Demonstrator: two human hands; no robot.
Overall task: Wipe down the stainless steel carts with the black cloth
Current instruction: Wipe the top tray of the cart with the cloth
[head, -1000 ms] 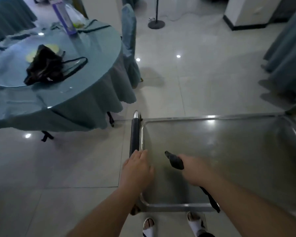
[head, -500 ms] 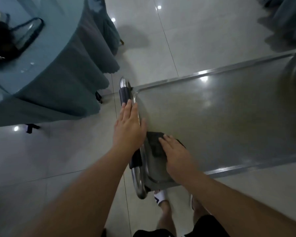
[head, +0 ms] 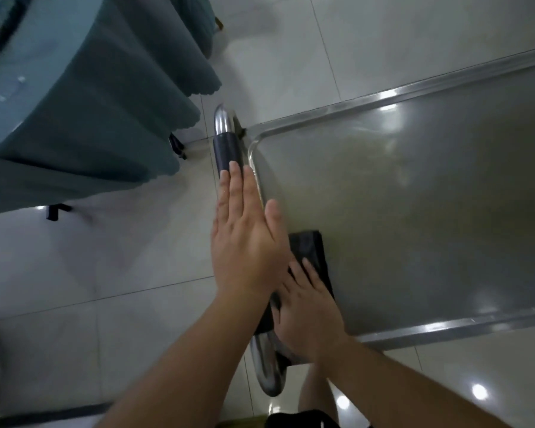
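**Cloth pinned flat at cart's near corner, other hand steadying**

Cloth (head: 311, 257) lying on the steel top of the cart (head: 430, 211), at the corner nearest the handle (head: 227, 149), pressed down under the right hand (head: 309, 316). Fingers spread and straight over the fabric, palm bearing down: no pinch, no fist, just flat pressure, probably to keep as much cloth as possible against the metal for a wide stroke. Part of the cloth showing beyond the fingertips, toward the middle of the tray.

Left hand (head: 244, 242) laid open, fingers straight and together, along the handle and the cart's raised rim, holding nothing. Likely placed there to brace the cart against rolling while the other hand pushes; wheels not visible, so only a guess.

Most of the top stretching away to the right, dull and streaked under ceiling-light reflections, seemingly not yet covered by the cloth. Draped table (head: 84, 97) close on the left, apart from the cart. Tiled floor (head: 105, 273) below.
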